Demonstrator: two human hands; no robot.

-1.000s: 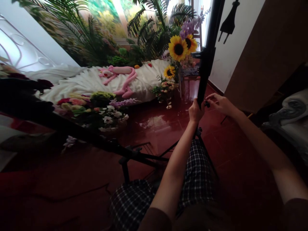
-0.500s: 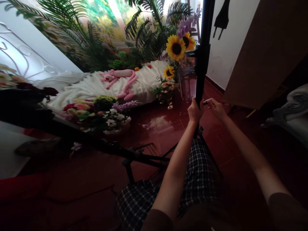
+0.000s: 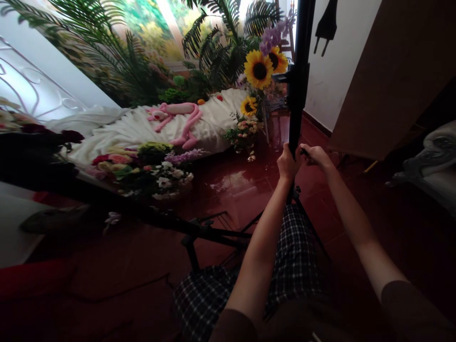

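My left hand (image 3: 288, 164) is closed around the upright pole of a black light stand (image 3: 295, 118), just below its collar joint. On the pole's right side, the fingers of my right hand (image 3: 316, 156) pinch a small black knob (image 3: 303, 152), which they partly cover. Above my hands, a black power plug (image 3: 326, 29) with two prongs hangs beside the pole. Lower down, the stand's legs spread over the floor around my checked clothing (image 3: 297, 242).
A second black stand (image 3: 160, 216) slants across the left. Behind it lie flower baskets (image 3: 164, 178) and a pink plush toy (image 3: 181, 110) on white cloth (image 3: 110, 135). Sunflowers (image 3: 258, 69) stand close to the pole. An ornate chair (image 3: 416, 159) is at the right, on red tiles (image 3: 235, 185).
My right hand has moved slightly left, closer to the pole, and its fingers have turned and curled more around the knob. My left hand keeps its grip on the pole.
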